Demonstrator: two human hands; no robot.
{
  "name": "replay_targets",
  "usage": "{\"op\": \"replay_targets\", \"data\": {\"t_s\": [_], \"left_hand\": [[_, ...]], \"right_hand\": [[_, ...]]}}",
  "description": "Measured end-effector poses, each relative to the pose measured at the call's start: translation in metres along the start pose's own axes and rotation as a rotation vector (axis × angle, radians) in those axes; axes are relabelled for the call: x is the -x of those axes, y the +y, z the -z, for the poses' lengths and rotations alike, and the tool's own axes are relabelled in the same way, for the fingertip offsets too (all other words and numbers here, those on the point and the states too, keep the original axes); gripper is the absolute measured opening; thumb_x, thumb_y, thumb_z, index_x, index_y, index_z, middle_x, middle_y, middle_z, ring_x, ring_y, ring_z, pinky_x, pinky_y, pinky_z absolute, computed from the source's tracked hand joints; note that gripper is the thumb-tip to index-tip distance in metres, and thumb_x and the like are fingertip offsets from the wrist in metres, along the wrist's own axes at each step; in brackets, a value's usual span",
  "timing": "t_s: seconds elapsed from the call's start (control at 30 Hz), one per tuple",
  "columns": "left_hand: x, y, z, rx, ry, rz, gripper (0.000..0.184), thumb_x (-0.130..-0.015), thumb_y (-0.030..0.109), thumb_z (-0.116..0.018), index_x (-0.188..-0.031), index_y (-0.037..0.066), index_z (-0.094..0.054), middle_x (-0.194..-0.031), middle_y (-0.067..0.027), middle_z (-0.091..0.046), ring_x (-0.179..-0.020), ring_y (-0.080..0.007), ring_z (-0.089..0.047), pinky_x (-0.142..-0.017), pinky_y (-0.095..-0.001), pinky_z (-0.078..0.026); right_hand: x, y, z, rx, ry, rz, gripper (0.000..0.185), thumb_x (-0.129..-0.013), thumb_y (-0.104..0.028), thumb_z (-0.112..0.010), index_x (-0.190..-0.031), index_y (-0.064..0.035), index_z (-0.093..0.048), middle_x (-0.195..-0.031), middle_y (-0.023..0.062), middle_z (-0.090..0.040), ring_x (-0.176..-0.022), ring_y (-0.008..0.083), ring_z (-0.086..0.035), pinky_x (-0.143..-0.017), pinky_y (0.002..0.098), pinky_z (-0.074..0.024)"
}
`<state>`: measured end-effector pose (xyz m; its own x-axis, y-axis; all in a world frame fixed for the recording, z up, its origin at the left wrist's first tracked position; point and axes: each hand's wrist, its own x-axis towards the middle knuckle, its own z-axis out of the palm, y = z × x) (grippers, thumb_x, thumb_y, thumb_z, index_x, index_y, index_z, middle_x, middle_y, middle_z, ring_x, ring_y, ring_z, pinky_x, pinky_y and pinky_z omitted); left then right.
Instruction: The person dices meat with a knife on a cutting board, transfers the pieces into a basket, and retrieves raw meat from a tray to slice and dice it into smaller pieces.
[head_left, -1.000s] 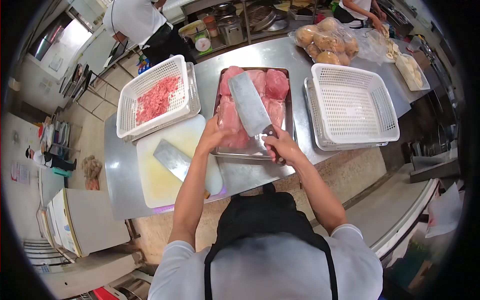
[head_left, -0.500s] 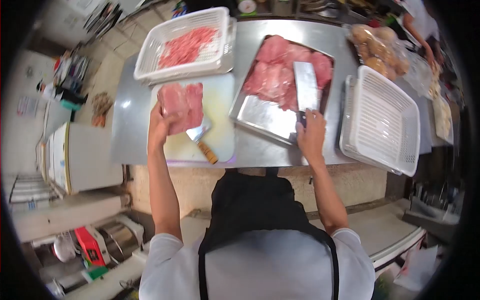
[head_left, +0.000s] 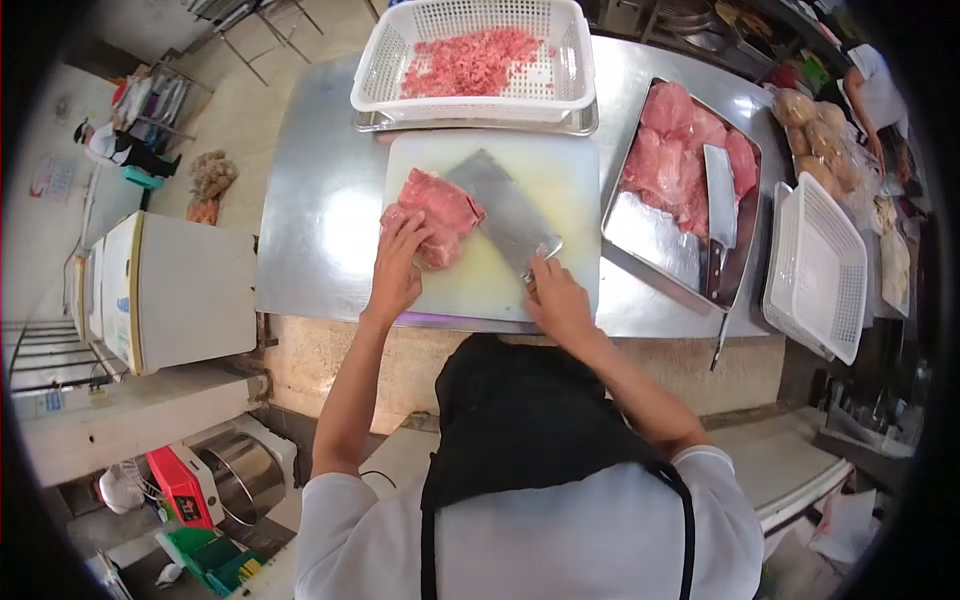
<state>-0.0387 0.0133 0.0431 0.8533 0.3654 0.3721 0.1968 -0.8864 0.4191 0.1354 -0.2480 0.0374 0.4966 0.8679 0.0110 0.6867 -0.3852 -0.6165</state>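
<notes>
A thick piece of raw meat (head_left: 440,212) lies on the left part of the white cutting board (head_left: 430,290). My left hand (head_left: 398,260) grips its left side, fingers over the top. In my right hand (head_left: 560,300) is the handle of a broad cleaver (head_left: 500,205), its blade slanting across the board to the right of the meat. The hand covers most of that handle. A second cleaver (head_left: 720,200) with a dark handle rests in the metal tray (head_left: 645,250), against more raw meat slabs (head_left: 675,150).
Behind the board, a white basket (head_left: 480,108) of chopped meat stands on a metal tray. Stacked white baskets (head_left: 825,270) are at the right, near bagged round brown items (head_left: 815,135). A co-worker (head_left: 875,90) stands at the far right, another person (head_left: 115,150) far left.
My left hand has lowered the meat onto the board. My right hand has let go of the cleaver in the tray and taken the one on the board. The view has shifted left.
</notes>
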Motion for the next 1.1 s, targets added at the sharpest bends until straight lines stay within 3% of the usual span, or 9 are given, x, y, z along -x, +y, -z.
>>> {"op": "replay_targets", "data": {"t_s": [0.1,0.13,0.27,0.4,0.5,0.6,0.7,0.9,1.1], "left_hand": [[-0.003,-0.020,0.005,0.183,0.092,0.066,0.057,-0.069,-0.020,-0.053,-0.119,0.004,-0.067,-0.136,-0.0147,-0.065,-0.137,-0.0392,-0.053,-0.120,-0.0473,-0.039],[-0.010,-0.022,0.006,0.199,0.179,0.047,0.053,-0.074,-0.020,-0.053,-0.119,0.004,-0.068,-0.129,-0.0146,-0.068,-0.130,-0.0361,-0.057,-0.114,-0.0447,-0.044],[-0.018,-0.021,0.000,0.318,0.355,0.284,0.037,-0.087,-0.013,-0.056,-0.119,0.003,-0.068,-0.117,-0.0119,-0.069,-0.108,-0.0251,-0.062,-0.096,-0.0368,-0.050],[-0.022,0.014,-0.014,0.647,0.380,0.463,0.031,-0.092,-0.005,-0.061,-0.121,-0.001,-0.067,-0.118,-0.0149,-0.068,-0.110,-0.0268,-0.061,-0.098,-0.0382,-0.048],[-0.030,-0.003,-0.019,0.149,0.470,0.383,0.035,-0.092,-0.001,-0.065,-0.127,-0.001,-0.064,-0.127,-0.0172,-0.066,-0.118,-0.0299,-0.058,-0.102,-0.0421,-0.047],[-0.037,-0.047,-0.036,0.048,0.476,0.484,0.043,-0.089,0.008,-0.071,-0.130,0.000,-0.062,-0.134,-0.0186,-0.063,-0.126,-0.0346,-0.055,-0.107,-0.0467,-0.044],[-0.067,-0.034,-0.048,-0.020,0.251,0.397,0.048,-0.085,0.014,-0.074,-0.130,0.003,-0.063,-0.134,-0.0191,-0.064,-0.128,-0.0377,-0.055,-0.110,-0.0488,-0.042],[-0.099,0.002,-0.049,0.154,-0.027,-0.103,0.053,-0.072,0.008,-0.067,-0.125,0.009,-0.067,-0.136,-0.0142,-0.064,-0.128,-0.0371,-0.056,-0.113,-0.0490,-0.039],[-0.086,0.033,-0.057,0.170,-0.104,-0.146,0.051,-0.070,0.004,-0.061,-0.120,0.009,-0.068,-0.136,-0.0135,-0.062,-0.130,-0.0364,-0.052,-0.114,-0.0496,-0.035]], "right_hand": [[0.005,0.003,-0.004,0.059,0.018,-0.099,0.075,-0.082,-0.004,-0.070,-0.151,-0.0050,-0.040,-0.107,0.0210,-0.061,-0.097,0.0439,-0.064,-0.080,0.0552,-0.0544],[0.008,-0.001,0.008,0.080,0.008,-0.155,0.075,-0.082,-0.003,-0.070,-0.150,-0.0049,-0.040,-0.106,0.0210,-0.062,-0.097,0.0439,-0.064,-0.080,0.0548,-0.0544],[0.018,-0.007,0.045,0.098,0.066,-0.273,0.073,-0.080,-0.002,-0.068,-0.149,-0.0045,-0.042,-0.106,0.0209,-0.066,-0.097,0.0426,-0.065,-0.080,0.0537,-0.0545],[0.035,-0.014,0.068,0.017,0.126,-0.302,0.065,-0.081,-0.005,-0.069,-0.142,-0.0029,-0.049,-0.097,0.0207,-0.069,-0.089,0.0400,-0.068,-0.076,0.0510,-0.0538],[0.045,-0.021,0.077,-0.177,0.114,-0.430,0.055,-0.084,-0.008,-0.070,-0.136,-0.0022,-0.054,-0.086,0.0170,-0.067,-0.077,0.0326,-0.067,-0.073,0.0455,-0.0532],[0.055,-0.023,0.074,-0.376,0.100,-0.519,0.043,-0.092,-0.018,-0.072,-0.129,-0.0018,-0.058,-0.081,0.0115,-0.063,-0.071,0.0203,-0.060,-0.071,0.0371,-0.0517],[0.050,-0.010,0.050,-0.517,0.077,-0.577,0.042,-0.095,-0.023,-0.072,-0.128,-0.0007,-0.058,-0.082,0.0121,-0.064,-0.071,0.0214,-0.061,-0.071,0.0372,-0.0519],[0.036,-0.007,0.060,-0.477,-0.055,-0.495,0.041,-0.103,-0.035,-0.064,-0.124,0.0006,-0.059,-0.076,0.0171,-0.062,-0.070,0.0297,-0.062,-0.069,0.0422,-0.0497],[0.034,-0.027,0.062,-0.376,-0.049,-0.503,0.042,-0.106,-0.037,-0.057,-0.122,0.0018,-0.061,-0.078,0.0246,-0.067,-0.076,0.0430,-0.066,-0.072,0.0495,-0.0500]]}}
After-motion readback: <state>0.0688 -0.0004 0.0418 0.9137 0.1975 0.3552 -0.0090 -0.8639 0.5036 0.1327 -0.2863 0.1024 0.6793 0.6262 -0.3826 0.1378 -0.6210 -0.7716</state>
